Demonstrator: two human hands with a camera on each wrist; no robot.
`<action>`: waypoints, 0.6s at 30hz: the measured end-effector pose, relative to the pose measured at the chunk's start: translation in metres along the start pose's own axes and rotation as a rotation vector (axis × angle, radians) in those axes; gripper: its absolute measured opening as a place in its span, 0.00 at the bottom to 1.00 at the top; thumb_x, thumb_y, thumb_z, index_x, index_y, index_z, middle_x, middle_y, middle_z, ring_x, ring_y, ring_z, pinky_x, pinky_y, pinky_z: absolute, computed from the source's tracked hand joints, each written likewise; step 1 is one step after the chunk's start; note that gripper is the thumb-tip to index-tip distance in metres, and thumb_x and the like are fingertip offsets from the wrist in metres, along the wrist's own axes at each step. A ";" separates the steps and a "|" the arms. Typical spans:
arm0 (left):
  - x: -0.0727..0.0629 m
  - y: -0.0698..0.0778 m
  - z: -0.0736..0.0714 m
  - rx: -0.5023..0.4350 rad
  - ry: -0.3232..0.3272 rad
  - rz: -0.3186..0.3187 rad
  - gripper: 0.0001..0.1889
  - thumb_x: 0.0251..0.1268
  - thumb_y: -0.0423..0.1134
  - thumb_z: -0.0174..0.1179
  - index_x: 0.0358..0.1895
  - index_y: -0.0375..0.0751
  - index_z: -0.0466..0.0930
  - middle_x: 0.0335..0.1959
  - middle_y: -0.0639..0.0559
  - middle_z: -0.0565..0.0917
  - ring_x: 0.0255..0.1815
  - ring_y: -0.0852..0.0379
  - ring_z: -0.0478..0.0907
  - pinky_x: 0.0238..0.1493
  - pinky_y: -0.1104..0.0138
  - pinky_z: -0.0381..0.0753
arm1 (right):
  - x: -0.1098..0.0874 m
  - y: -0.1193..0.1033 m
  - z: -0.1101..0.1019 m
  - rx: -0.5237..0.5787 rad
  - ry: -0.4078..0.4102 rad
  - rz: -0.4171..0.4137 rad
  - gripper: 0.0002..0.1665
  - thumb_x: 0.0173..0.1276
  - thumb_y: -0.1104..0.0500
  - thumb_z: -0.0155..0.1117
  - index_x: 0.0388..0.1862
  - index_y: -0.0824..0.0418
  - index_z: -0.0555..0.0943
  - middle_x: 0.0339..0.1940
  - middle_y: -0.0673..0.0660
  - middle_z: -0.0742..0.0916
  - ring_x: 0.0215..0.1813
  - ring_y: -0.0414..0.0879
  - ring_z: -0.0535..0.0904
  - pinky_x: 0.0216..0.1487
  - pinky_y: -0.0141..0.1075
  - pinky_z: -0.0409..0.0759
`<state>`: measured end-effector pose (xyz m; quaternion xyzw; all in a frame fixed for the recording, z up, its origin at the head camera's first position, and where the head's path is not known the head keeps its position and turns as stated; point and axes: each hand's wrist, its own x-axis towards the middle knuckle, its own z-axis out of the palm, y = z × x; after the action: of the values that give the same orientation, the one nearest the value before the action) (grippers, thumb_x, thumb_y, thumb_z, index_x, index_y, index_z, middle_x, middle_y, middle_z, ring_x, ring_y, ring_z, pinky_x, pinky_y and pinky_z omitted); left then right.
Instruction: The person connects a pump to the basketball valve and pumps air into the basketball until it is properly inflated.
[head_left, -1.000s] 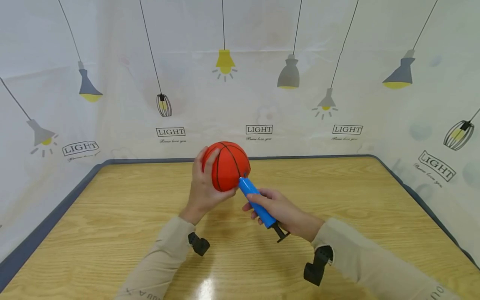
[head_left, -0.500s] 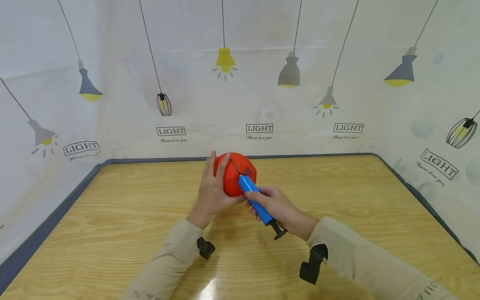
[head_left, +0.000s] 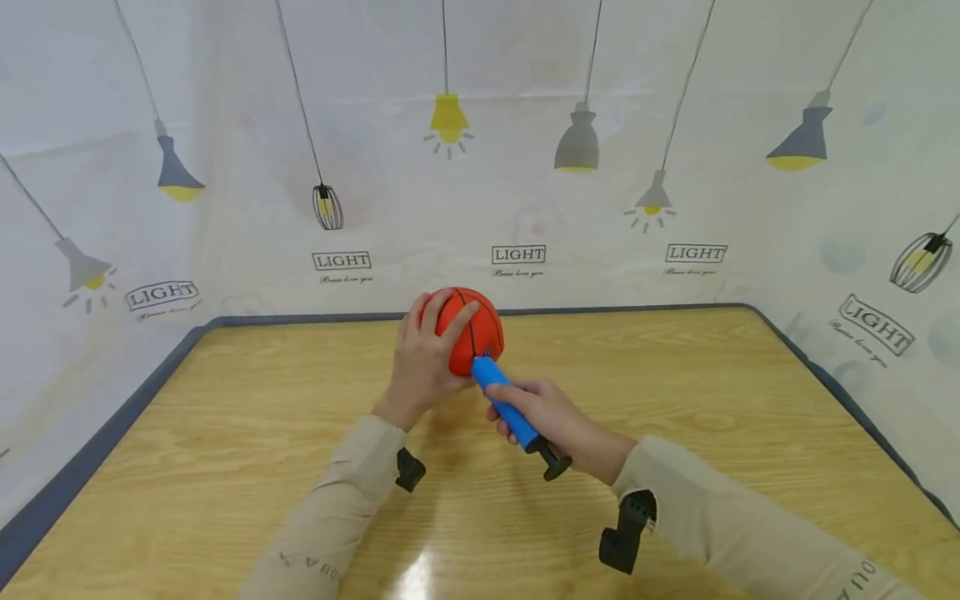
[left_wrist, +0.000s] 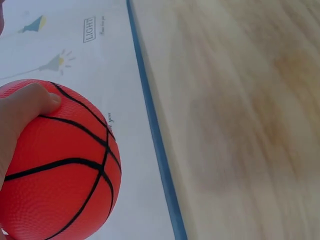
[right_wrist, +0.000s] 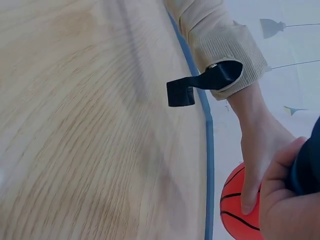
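Observation:
My left hand (head_left: pixel 423 362) grips a small red basketball (head_left: pixel 486 321) with black seams from its left side, above the table. In the left wrist view the basketball (left_wrist: pixel 65 170) shows its crossing seams, with one finger lying over its top. My right hand (head_left: pixel 558 417) holds a blue hand pump (head_left: pixel 504 402) with a black T-shaped handle (head_left: pixel 553 462). The pump's front end meets the ball's lower right side; whether a needle sits inside the ball is too small to tell. In the right wrist view the ball (right_wrist: pixel 235 200) is partly hidden behind the hands.
A wood-grain table (head_left: pixel 262 433) lies under both hands, with a dark blue edge strip along its back and sides. Behind it hangs a white backdrop (head_left: pixel 390 167) printed with lamps and the word LIGHT. Black wrist cameras (head_left: pixel 626 533) sit on both sleeves.
The ball and left hand shifted right and down, then back up and slightly left, and the ball turned. The pump stayed at the ball, moving slightly left.

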<state>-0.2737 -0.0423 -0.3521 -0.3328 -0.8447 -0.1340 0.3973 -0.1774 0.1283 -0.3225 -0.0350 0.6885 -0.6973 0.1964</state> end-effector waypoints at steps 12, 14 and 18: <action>0.004 -0.002 -0.007 0.053 -0.062 -0.040 0.40 0.31 0.49 0.68 0.57 0.53 0.65 0.58 0.42 0.63 0.56 0.33 0.59 0.48 0.45 0.68 | -0.003 0.006 -0.006 -0.629 0.076 -0.299 0.19 0.64 0.57 0.54 0.50 0.67 0.71 0.23 0.55 0.76 0.20 0.43 0.72 0.20 0.33 0.73; 0.003 -0.001 -0.006 0.056 -0.077 -0.051 0.40 0.31 0.49 0.69 0.57 0.53 0.65 0.58 0.42 0.63 0.56 0.33 0.59 0.47 0.45 0.68 | -0.003 0.007 -0.007 -0.600 0.067 -0.292 0.18 0.64 0.57 0.54 0.48 0.68 0.72 0.23 0.55 0.77 0.20 0.43 0.72 0.20 0.33 0.73; 0.004 0.002 -0.005 0.061 -0.090 -0.062 0.40 0.31 0.49 0.69 0.57 0.53 0.65 0.58 0.43 0.63 0.56 0.35 0.60 0.46 0.46 0.69 | -0.006 0.006 -0.007 -0.318 0.005 -0.168 0.20 0.65 0.55 0.52 0.44 0.72 0.71 0.25 0.55 0.78 0.21 0.41 0.73 0.22 0.32 0.73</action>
<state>-0.2712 -0.0416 -0.3458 -0.3000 -0.8751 -0.1056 0.3646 -0.1731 0.1372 -0.3271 -0.1212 0.7853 -0.5936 0.1275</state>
